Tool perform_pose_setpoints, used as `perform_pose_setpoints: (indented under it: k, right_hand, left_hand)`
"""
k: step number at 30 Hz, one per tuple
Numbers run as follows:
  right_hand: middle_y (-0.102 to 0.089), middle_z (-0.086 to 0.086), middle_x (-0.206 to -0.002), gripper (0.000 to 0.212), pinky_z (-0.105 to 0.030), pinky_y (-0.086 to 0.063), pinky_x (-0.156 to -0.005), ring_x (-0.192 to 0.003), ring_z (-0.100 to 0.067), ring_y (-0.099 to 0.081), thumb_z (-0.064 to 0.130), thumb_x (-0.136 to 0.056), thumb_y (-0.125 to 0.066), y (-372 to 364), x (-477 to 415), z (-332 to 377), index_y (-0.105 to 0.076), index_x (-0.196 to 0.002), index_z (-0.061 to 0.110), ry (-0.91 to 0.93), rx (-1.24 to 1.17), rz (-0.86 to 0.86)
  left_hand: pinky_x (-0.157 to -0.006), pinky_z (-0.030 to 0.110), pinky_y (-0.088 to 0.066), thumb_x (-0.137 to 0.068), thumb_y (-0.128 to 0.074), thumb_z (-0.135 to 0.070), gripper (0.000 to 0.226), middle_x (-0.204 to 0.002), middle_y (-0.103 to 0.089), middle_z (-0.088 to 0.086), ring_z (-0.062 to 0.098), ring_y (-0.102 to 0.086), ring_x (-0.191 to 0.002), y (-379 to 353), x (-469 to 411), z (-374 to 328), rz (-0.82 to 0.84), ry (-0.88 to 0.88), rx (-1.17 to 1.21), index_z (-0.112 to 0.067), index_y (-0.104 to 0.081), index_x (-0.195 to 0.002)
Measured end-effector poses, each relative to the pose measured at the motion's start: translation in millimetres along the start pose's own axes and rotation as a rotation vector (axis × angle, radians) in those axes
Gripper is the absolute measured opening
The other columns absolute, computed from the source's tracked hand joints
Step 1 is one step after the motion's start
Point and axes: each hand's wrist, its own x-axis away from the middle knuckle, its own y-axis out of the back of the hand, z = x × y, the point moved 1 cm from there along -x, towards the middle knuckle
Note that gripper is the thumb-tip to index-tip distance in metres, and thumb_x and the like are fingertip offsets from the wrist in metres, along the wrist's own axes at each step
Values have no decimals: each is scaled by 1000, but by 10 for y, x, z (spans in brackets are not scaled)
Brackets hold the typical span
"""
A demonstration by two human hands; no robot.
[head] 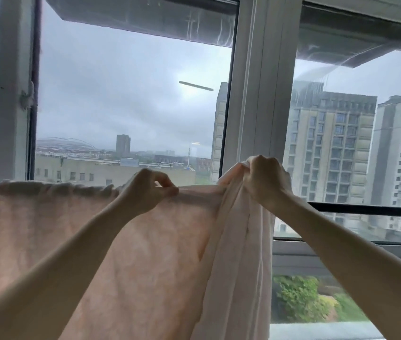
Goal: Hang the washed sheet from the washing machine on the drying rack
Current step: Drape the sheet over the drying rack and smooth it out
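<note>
Sheet (145, 253): pale pink, hanging spread before the window (251, 94), top edge level, bunched into folds at its right.
Left hand (145, 192): thumb and forefinger pinch the top edge, fabric taut between both hands.
Right hand (265, 179): fingers curled round the gathered bunch, cloth poking above the knuckles.
Black bar (371, 210): runs rightward from behind the right wrist.

open air above the sheet (71, 241); the window frame (251, 106) stands close behind it
</note>
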Motion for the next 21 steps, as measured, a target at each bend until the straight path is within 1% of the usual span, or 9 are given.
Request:
perform_pose_setpoints:
  k: [2, 4, 7, 8, 10, 12, 14, 18, 21]
  right_hand:
    - [-55, -3, -72, 20, -30, -40, -64, -71, -26, -57, 17, -96, -47, 61, -25, -165, -63, -85, 13, -21, 4, -20]
    - [-61, -7, -76, 22, -31, -42, -66, -77, -30, -62, 18, -97, -45, 78, 16, -320, -64, -87, 12, -49, 6, -5]
    - [-56, -2, -72, 24, -30, -39, -63, -69, -25, -54, 16, -96, -42, 21, 165, -480, -61, -83, 14, -57, 13, 32]
    - [-54, 0, -71, 23, -29, -37, -62, -67, -22, -51, 15, -96, -41, -2, 214, -508, -61, -83, 15, -43, 17, 34]
    - [-57, 1, -71, 22, -29, -38, -60, -67, -20, -52, 14, -95, -43, -43, 263, -545, -59, -79, 15, 6, 5, 18]
    - [-59, 1, -69, 23, -30, -40, -60, -67, -20, -55, 19, -92, -46, -45, 247, -568, -55, -71, 16, 34, -38, 36]
    - [-59, 3, -66, 24, -29, -43, -60, -66, -18, -56, 25, -92, -49, -30, 216, -559, -57, -71, 17, 59, -98, 81]
    - [-66, 5, -75, 17, -32, -55, -66, -68, -13, -61, 30, -90, -55, -36, 198, -533, -67, -87, 18, 117, -189, 156]
    - [-70, 4, -85, 25, -36, -59, -68, -72, -13, -66, 42, -92, -55, -56, 251, -520, -66, -96, 20, 133, -301, 296]
  left_hand:
    - [-74, 38, -55, -75, -79, -32, 15, -69, -69, -12, 14, -65, -69, 33, 17, -30, 12, 20, -13, -32, -70, -63]
    - [-65, 31, -52, -77, -77, -31, 11, -67, -68, -10, 14, -63, -65, 60, 44, -76, 5, 17, -20, -27, -72, -69]
    - [-52, 12, -35, -84, -71, -27, 10, -69, -62, -15, -2, -54, -62, 65, 111, -180, 22, 8, -109, -18, -72, -80]
    - [-54, 12, -37, -85, -70, -27, 10, -72, -63, -13, -3, -55, -65, 51, 116, -190, 16, 13, -136, -18, -71, -80]
    - [-66, 24, -50, -85, -69, -30, 9, -79, -68, -7, 7, -62, -72, 11, 110, -216, -15, 19, -174, -23, -70, -79]
    - [-70, 32, -52, -86, -66, -30, 8, -82, -67, -8, 12, -64, -78, -56, 112, -290, -18, -1, -251, -27, -66, -79]
    - [-71, 30, -51, -88, -63, -29, 5, -83, -64, -13, 10, -64, -80, -157, 135, -430, 12, -83, -298, -28, -66, -83]
    - [-73, 32, -54, -91, -60, -34, 12, -95, -66, -12, 7, -63, -81, -381, 133, -720, 86, -276, -289, -27, -68, -94]
    - [-71, 31, -53, -91, -60, -38, 16, -95, -65, -12, 6, -63, -80, -540, 114, -835, 95, -354, -277, -26, -70, -94]
